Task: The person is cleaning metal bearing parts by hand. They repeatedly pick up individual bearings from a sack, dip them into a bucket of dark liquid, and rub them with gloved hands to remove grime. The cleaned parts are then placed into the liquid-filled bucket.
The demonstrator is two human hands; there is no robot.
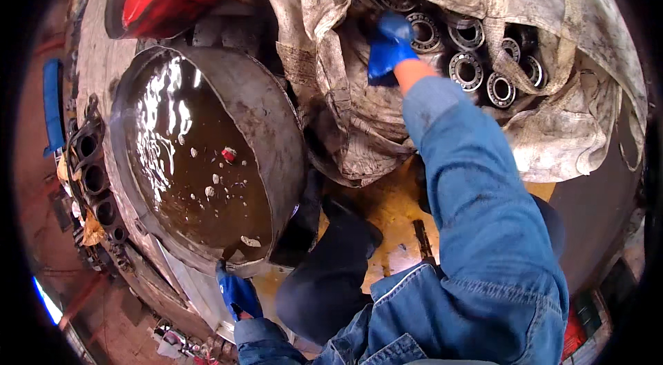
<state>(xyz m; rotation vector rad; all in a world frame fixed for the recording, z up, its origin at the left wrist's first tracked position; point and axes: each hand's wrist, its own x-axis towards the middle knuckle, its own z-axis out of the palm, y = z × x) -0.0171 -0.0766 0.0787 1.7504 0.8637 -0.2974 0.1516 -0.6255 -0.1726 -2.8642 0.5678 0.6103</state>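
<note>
Our right arm point(476, 185) is way out fwd rn, denim sleeve running from lower R up toward top ctr. The cuff point(431, 102) sits back a bit, so a strip of bare wrist point(414, 76) shows btwn it & the blue glove point(384, 62) on our right hand point(392, 47). That hand's kinda blurry, tbh can't tell if it's gripping. Our left hand point(239, 294), also gloved blue, is down low on the L, much closer to our body, pointing fwd, w/ just a short bit of left forearm point(262, 343) in view. Finger detail's too small, sry.
</note>
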